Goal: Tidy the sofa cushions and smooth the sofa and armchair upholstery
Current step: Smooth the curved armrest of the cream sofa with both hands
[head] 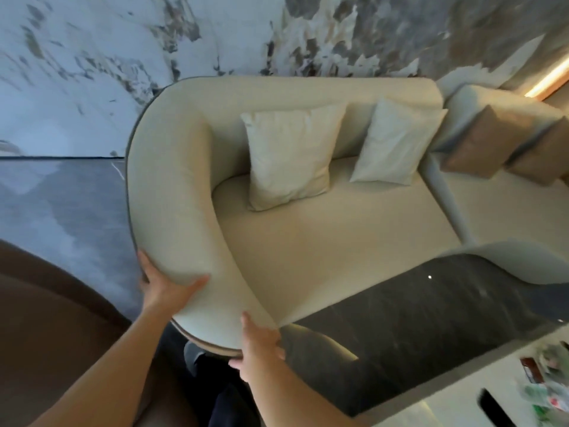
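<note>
Our left hand and right hand press spread and uncurled on the near arm end of the cream sofa, which we judge soft-padded yet heavy, best smoothed flat-palmed, its light cushions lifted by their edges.

I record the sofa cream, with dark grey piping on its outer edge. Two off-white cushions on it — two tan cushions at its right end. Wall white marble, veined grey-brown. Table top black, pale-veined. Floor mottled grey.
</note>
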{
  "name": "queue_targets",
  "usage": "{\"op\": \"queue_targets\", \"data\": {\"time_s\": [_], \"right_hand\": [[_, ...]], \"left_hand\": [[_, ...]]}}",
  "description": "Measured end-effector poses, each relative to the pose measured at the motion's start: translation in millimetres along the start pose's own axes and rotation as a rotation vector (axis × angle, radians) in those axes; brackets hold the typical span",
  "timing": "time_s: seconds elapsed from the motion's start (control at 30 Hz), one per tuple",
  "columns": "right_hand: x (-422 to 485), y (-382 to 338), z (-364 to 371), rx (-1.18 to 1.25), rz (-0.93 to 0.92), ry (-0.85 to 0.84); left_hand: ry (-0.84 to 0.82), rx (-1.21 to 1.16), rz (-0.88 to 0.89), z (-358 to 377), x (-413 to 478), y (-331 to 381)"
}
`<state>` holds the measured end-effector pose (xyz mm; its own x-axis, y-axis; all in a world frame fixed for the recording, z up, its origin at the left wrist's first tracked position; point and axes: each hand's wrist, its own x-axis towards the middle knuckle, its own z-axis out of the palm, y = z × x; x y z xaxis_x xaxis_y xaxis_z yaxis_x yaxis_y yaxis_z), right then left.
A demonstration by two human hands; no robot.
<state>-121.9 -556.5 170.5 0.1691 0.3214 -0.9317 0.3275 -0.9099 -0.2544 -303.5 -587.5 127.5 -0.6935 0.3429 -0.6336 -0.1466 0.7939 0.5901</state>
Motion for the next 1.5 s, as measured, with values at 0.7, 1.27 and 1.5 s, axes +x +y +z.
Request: {"op": "queue_targets", "data": {"time_s": [0.7,1.27,1.5], "right_hand": [[74,-116,78,0.491,0.526,-0.029],[22,-194,97,-0.326,-0.012,-0.165],[12,-256,140,-0.786,-0.172,-0.272]], "left_hand": [[0.159,0.003,0.152,1,97,77],[-0.357,1.397,0.497,-57,116,212],[-0.443,1.585,0.754,-80,187,265]]}}
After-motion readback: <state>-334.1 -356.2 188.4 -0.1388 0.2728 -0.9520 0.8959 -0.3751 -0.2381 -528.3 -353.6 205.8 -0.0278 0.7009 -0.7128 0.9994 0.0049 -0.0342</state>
